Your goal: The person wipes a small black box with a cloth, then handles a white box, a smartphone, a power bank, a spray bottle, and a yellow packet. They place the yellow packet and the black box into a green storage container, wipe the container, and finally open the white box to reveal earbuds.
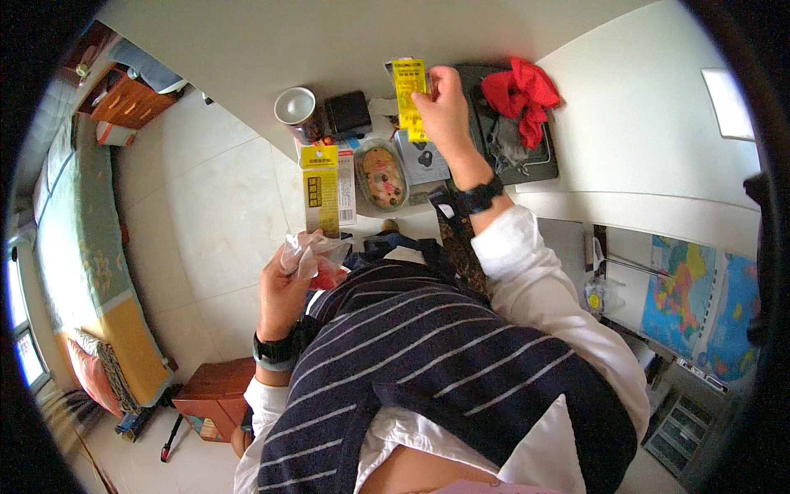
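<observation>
Nearest the camera lay my striped sweater [428, 346], with white sleeves running out to both wrists; each wrist carried a dark watch. My left hand [284, 292] was closed around a crumpled clear bag [309, 251] topped by a yellow card [321, 188], held above the pale tiled floor [214, 214] just short of the table's edge; something red showed inside the bag. My right hand [444, 111] was raised over the table [642, 148], pinching a second yellow card [410, 95] between thumb and fingers. Below that hand, on the table: an oval tray [383, 174] of food, a white packet [424, 160], a black box [347, 113] and a cup [296, 107]; to its right, a red cloth [520, 95] on a dark board [543, 160]. At far right, a map [683, 296]; at far left, a bed [82, 247].
</observation>
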The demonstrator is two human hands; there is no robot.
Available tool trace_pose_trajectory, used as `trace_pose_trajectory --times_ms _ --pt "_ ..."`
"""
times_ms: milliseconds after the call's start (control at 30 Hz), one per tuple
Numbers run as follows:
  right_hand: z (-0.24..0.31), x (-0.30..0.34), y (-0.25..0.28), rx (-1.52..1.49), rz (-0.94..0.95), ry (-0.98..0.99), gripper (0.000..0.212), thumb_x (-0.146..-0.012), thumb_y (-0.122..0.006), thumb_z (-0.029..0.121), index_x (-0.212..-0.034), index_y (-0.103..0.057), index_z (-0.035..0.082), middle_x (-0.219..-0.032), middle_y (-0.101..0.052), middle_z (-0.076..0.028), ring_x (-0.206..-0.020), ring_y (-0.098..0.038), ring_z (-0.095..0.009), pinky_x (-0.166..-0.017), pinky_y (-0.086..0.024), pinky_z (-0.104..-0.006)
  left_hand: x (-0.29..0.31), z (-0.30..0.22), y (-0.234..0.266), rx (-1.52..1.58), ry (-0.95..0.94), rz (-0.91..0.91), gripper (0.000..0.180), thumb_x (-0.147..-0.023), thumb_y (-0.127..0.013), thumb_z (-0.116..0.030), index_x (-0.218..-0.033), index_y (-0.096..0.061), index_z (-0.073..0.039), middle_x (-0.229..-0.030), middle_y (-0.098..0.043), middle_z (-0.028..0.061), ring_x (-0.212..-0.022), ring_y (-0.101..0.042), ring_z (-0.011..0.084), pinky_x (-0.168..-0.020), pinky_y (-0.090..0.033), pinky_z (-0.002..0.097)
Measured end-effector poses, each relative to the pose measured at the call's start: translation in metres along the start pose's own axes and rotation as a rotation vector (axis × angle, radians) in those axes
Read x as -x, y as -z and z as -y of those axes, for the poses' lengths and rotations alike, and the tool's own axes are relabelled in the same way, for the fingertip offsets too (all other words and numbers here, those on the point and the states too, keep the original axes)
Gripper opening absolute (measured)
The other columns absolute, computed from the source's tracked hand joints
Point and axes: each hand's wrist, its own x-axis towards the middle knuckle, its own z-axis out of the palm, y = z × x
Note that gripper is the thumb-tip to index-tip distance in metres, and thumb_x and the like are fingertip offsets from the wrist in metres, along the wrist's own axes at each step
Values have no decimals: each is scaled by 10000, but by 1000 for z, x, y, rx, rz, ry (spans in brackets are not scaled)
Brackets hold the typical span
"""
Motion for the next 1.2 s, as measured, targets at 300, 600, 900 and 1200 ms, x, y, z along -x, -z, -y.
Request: trace_pose_trajectory --times_ms 300,600,900,1200 --pt "67 61 22 -1375 622 -870 289 -839 -530 -35 -1121 -588 -10 -1099 -652 -125 -1042 -619 -247 -962 -474 -406 -23 -9 -21 118 140 113 279 -975 -488 -73 -1239 -530 8 -845 -653 68 -778 -655 148 -710 -540 255" --pt "65 68 28 -1381 870 -1036 433 -860 -484 107 -1271 -476 -28 -1270 -558 -215 -1172 -553 -343 -992 -435 -501 -23 -3 -19 -2 89 153 284 -880 -547 44 -1151 -618 -1 -1038 -641 66 -871 -627 130 -763 -514 261" --pt "75 91 4 -1081 813 -894 250 -832 -579 -11 -1081 -584 14 -1043 -644 -82 -967 -622 -186 -878 -495 -336 -16 -9 -18 -282 -233 158 368 -781 -590 82 -1131 -640 -20 -1189 -590 142 -1050 -604 231 -874 -492 308" --pt "50 51 -49 -460 635 -288 340 -793 -729 182 -1057 -567 42 -1009 -615 -145 -931 -598 -250 -804 -481 -361 -4 -7 -15 47 8 -101 277 -984 -457 -73 -1249 -493 -1 -920 -628 98 -712 -678 200 -643 -580 301"
